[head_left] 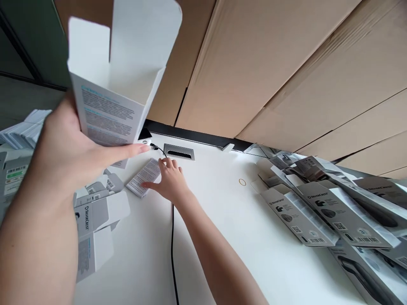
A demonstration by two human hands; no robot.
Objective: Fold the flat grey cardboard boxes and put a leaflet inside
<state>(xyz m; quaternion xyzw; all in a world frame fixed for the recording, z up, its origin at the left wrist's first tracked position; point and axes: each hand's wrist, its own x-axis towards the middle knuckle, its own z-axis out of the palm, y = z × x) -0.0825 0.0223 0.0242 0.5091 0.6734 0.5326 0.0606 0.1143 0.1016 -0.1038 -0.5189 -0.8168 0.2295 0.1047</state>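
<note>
Our left hand (71, 154) gripped a carton (110, 112), flaps up, as our right hand (171, 180) spread over a folded leaflet (144, 178) on the white table (225, 203), its hold unclear to us; this seemed the pickup, calling next for a firm pinch.

"SILVERCREST" and "3" mark piled boxes (346, 214); "SILVERCREST", a flat carton (99, 212).

Open box (110, 112): tall flap (144, 34) cut off at top edge; small print unreadable. Left hand (71, 142): most fingers hidden behind box. Leaflet (146, 174): partly covered by right hand (171, 180). Cable (172, 250): cut off at bottom edge.
</note>
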